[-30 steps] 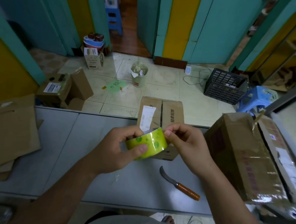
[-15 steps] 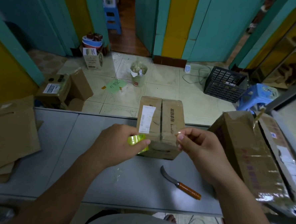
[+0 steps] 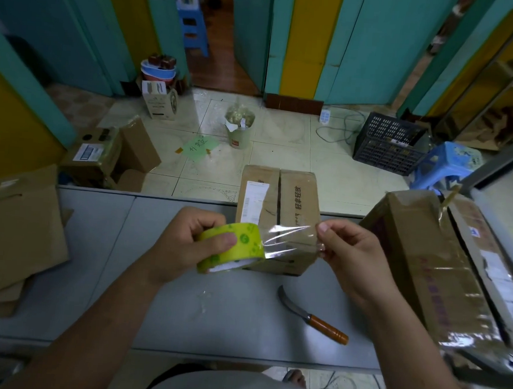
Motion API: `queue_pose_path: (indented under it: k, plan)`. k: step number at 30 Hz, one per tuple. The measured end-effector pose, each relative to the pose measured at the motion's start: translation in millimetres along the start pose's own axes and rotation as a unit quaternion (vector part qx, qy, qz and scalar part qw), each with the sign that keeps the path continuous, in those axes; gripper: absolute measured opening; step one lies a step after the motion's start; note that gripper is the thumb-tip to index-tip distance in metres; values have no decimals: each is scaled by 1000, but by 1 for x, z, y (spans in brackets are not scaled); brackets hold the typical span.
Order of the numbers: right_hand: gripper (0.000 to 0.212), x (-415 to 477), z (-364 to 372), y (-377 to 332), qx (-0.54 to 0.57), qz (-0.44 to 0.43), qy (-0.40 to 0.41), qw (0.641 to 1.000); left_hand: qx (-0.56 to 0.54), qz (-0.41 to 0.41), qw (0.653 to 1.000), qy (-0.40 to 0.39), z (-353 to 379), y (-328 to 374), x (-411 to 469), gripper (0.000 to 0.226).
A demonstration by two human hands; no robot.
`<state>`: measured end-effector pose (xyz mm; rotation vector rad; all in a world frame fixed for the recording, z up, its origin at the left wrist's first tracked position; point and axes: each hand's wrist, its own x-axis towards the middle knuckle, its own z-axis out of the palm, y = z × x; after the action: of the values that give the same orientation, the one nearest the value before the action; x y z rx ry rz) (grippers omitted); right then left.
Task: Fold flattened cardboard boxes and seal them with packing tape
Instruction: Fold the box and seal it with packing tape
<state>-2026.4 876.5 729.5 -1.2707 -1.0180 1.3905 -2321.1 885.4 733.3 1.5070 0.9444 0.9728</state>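
left hand [image 3: 186, 244]: fingers and thumb curled round the tape roll [image 3: 231, 248], held above the bench [image 3: 94, 274]
right hand [image 3: 353, 260]: fingertips pinching the free end of the clear tape strip [image 3: 288, 240]
tape strip: stretched between both hands, in front of the folded box [image 3: 278, 216]
folded box: standing on the bench's far edge, top flaps closed
knife [image 3: 311, 316]: lying on the bench near the right hand
flat cardboard [image 3: 12, 239]: stacked at the left

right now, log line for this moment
left hand grips green tape roll; right hand pinches clear tape strip; brown cardboard box behind strip
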Motion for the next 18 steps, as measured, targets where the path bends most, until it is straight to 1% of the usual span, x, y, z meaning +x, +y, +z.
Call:
queue_pose_path:
  k: [3,5,7,9,11,12,14,16,18]
  plan:
    - [29,-3,-5,-9,-72,-50,0,996,71,-19,997,-15,-3,-2,1,36]
    - [18,-7,-10,-17,-85,-77,9,993,131,-44,990,-27,-9,-2,1,39]
    - [11,-12,-16,-24,-87,-94,9,992,238,-85,967,-30,-15,-6,2,48]
    - [12,-17,-18,-29,-120,-110,0,987,343,-136,929,-14,-18,-11,4,61]
    - [17,-20,-18,-29,-126,-116,9,985,391,-168,905,1,-18,-14,7,74]
    - [19,-20,-18,-28,-114,-113,19,987,390,-169,905,3,-18,-15,7,78]
    - [25,-16,-20,-23,-87,-90,36,992,344,-157,926,-13,-20,-14,8,82]
    - [32,-9,-26,-13,-42,-39,50,997,271,-141,951,-39,-25,-13,9,75]
    - [31,1,-31,0,9,14,67,998,200,-109,972,-53,-32,-16,12,62]
